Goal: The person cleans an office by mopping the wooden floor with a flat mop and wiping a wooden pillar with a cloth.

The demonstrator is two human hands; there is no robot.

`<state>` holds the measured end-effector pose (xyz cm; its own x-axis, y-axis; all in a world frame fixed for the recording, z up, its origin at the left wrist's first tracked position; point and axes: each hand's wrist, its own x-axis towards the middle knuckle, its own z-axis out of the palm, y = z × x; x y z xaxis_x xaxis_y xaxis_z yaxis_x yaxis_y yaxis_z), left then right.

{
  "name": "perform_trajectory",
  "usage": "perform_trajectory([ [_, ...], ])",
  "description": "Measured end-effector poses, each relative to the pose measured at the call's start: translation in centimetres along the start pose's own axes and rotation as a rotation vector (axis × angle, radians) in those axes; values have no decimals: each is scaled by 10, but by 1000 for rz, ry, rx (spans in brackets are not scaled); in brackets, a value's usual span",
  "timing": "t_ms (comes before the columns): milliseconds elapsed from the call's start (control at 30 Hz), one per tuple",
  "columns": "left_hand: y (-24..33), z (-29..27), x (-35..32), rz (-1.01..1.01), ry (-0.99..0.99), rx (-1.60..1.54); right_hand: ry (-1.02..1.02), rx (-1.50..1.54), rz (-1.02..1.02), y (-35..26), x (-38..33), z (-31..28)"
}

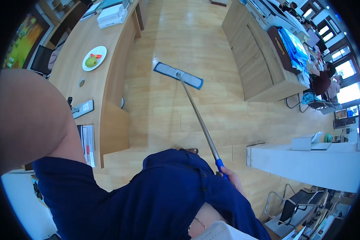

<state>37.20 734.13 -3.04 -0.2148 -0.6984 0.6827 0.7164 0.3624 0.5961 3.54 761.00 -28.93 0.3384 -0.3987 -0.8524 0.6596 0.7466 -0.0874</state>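
My right hand [233,179] is wrapped round the blue grip at the near end of a flat mop [199,114]. Its silver pole slants away to the far left. The wide mop head [177,75], pale grey with a dark blue fringe, lies flat on the wooden floor [164,108] between the desks. At the left my bent left arm [36,116] is raised close to the camera, and its hand is outside the picture.
A wooden desk [117,52] on the left carries a plate [102,51] with fruit, books and white boxes. Wooden cabinets [252,56] stand at the right, with a white partition [304,162] and chair [292,206] nearer. People sit at the far right.
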Motion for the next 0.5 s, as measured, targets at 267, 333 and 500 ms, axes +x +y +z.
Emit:
perform_trajectory([
  [267, 5, 16, 22, 27, 4, -105, -136, 45, 36, -59, 68, 37],
  [333, 0, 20, 32, 31, 0, -139, -143, 22, 17, -72, 72, 45],
  [500, -43, 36, 49, -5, 37, -286, -205, 17, 65, -124, 79, 26],
])
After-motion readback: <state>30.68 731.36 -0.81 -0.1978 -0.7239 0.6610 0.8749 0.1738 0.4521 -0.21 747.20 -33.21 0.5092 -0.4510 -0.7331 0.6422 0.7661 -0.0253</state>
